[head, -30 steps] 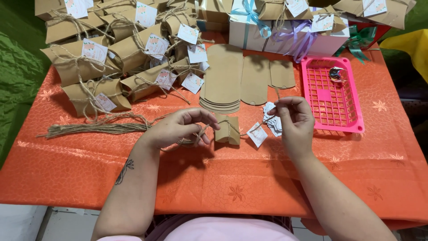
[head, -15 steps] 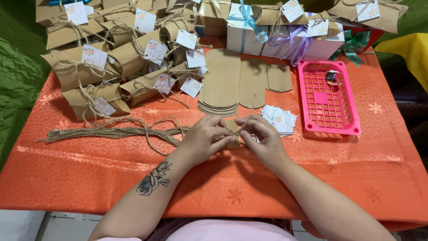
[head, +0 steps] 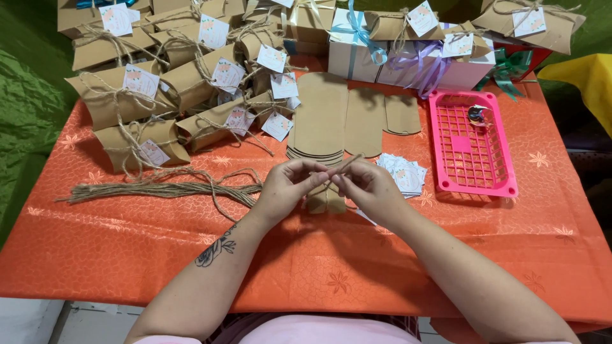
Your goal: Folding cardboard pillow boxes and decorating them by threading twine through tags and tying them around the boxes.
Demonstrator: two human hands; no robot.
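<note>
Kraft-brown pillow box [head: 326, 199], small, left hand [head: 290, 186] and right hand [head: 370, 188] pinching jute twine [head: 349, 164] above it

On my bench's orange cloth [head: 159, 255] lie a bundle of loose twine [head: 159, 190], stacked flat cardboard blanks [head: 319, 121], a pink basket [head: 475, 185], and finished tagged boxes [head: 137, 89] piled behind.

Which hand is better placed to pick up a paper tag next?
Probably the right hand: the stack of small tags lies just beside it. The left hand sits nearer the twine bundle. Both hands pinch twine above a small kraft box.
</note>
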